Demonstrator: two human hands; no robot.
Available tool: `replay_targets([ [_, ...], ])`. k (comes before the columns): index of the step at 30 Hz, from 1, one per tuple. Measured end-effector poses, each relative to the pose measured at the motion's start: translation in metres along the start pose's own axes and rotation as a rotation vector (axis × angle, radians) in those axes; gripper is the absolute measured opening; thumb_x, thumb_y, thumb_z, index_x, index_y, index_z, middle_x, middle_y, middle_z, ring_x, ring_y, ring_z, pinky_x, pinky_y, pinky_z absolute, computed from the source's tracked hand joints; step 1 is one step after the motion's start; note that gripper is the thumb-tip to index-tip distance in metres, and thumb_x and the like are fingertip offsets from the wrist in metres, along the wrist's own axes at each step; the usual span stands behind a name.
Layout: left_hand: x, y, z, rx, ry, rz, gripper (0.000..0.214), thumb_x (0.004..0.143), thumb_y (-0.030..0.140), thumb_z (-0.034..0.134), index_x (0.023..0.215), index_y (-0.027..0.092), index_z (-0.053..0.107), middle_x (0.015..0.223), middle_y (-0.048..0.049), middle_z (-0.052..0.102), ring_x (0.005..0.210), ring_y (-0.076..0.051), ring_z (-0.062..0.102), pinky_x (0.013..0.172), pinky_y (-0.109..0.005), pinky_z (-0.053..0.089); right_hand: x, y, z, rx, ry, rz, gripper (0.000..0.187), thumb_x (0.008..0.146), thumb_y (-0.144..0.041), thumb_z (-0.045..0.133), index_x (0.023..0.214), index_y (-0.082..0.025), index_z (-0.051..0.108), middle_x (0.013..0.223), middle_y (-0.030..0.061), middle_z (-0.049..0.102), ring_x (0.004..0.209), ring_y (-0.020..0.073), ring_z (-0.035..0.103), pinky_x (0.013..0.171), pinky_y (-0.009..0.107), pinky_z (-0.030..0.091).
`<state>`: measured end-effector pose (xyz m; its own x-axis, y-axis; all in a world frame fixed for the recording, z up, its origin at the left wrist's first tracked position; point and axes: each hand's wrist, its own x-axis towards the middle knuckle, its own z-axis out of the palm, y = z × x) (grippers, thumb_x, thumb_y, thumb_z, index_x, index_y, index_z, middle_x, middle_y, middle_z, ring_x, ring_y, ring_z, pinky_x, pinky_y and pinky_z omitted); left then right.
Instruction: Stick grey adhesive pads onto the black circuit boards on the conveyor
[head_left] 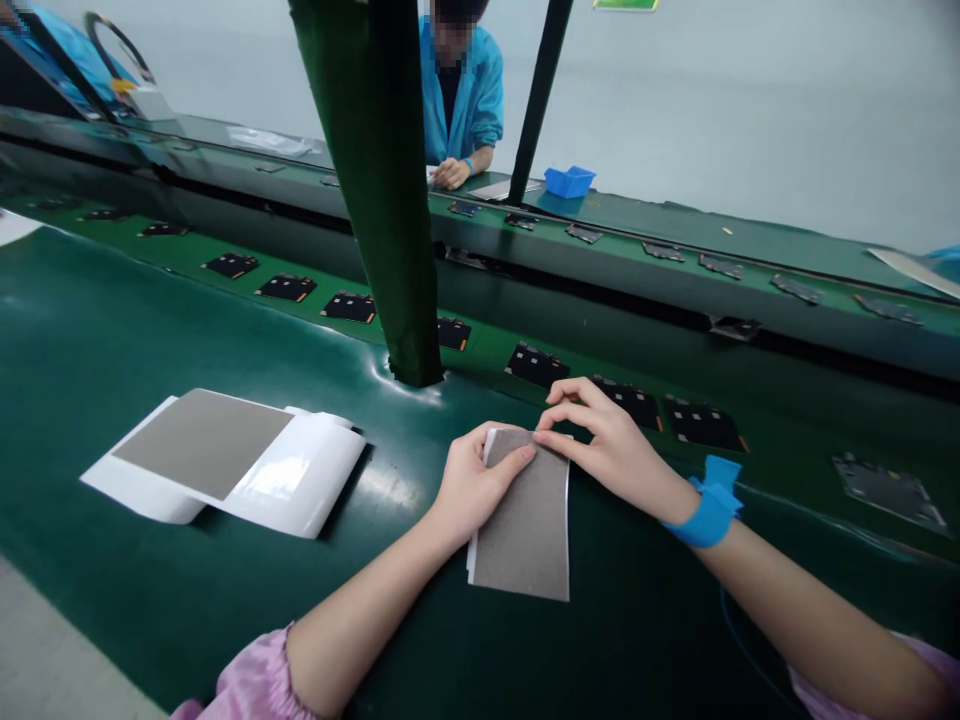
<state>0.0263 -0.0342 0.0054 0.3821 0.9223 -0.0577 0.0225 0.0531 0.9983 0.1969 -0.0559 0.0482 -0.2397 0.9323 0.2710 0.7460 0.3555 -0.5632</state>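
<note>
Held just over the green bench is a grey rectangular sheet [525, 530] with white edging along its left side and top. My left hand [476, 480] is closed on its upper left part, thumb lying across the grey face. At the top edge of the same sheet, my right hand [607, 435] pinches with thumb and forefinger, its other fingers curled above. Whether those fingertips grip the sheet's edge or a thin backing is too small to tell. A blue band [709, 505] circles my right wrist. To the left lies a stack of white glossy sheets [289, 475] with a grey rectangle [206, 440] on top.
A green post [375, 200] rises from the bench [300, 620] ahead of my hands. Behind it runs a row of black flat parts [349, 307]. On the far bench are more flat parts [663, 251] and a blue bin [569, 182]. A co-worker's hand [452, 173] rests there.
</note>
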Motion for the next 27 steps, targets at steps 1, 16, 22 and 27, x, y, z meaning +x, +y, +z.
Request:
replay_targets([
  [1,0.0,0.0,0.0,0.0,-0.001,0.007,0.018,0.076,0.031,0.067,0.087,0.017,0.069,0.089,-0.0057,0.072,0.084,-0.019,0.066,0.077,-0.03,0.05,0.0,0.0,-0.001,0.004,-0.007,0.001,0.02,0.09,-0.035,0.053,0.077,-0.022,0.06,0.095,0.0066,0.051,0.087,0.0212,0.056,0.077,0.038,0.048],
  [16,0.001,0.001,-0.001,0.044,-0.009,-0.058,0.022,0.076,0.035,0.067,0.086,0.017,0.068,0.086,-0.0049,0.071,0.079,-0.018,0.065,0.068,-0.027,0.05,0.031,0.143,-0.027,-0.054,0.014,0.477,0.037,0.08,-0.054,0.056,0.079,-0.019,0.07,0.104,0.0113,0.056,0.104,0.0282,0.051,0.096,0.047,0.039],
  [22,0.002,0.0,0.0,0.046,-0.006,-0.054,0.021,0.076,0.036,0.067,0.086,0.017,0.068,0.087,-0.0049,0.071,0.079,-0.018,0.065,0.069,-0.027,0.051,0.021,0.15,-0.025,-0.069,0.023,0.495,0.04,0.078,-0.059,0.057,0.079,-0.021,0.07,0.107,0.0121,0.054,0.105,0.0304,0.051,0.094,0.05,0.041],
  [27,0.001,-0.001,0.0,0.055,-0.005,-0.038,0.021,0.076,0.035,0.067,0.086,0.017,0.068,0.088,-0.0052,0.071,0.081,-0.019,0.065,0.07,-0.029,0.051,0.018,0.156,-0.029,-0.051,0.092,0.571,0.043,0.069,-0.06,0.065,0.084,-0.02,0.061,0.105,0.0123,0.054,0.106,0.0308,0.051,0.092,0.047,0.043],
])
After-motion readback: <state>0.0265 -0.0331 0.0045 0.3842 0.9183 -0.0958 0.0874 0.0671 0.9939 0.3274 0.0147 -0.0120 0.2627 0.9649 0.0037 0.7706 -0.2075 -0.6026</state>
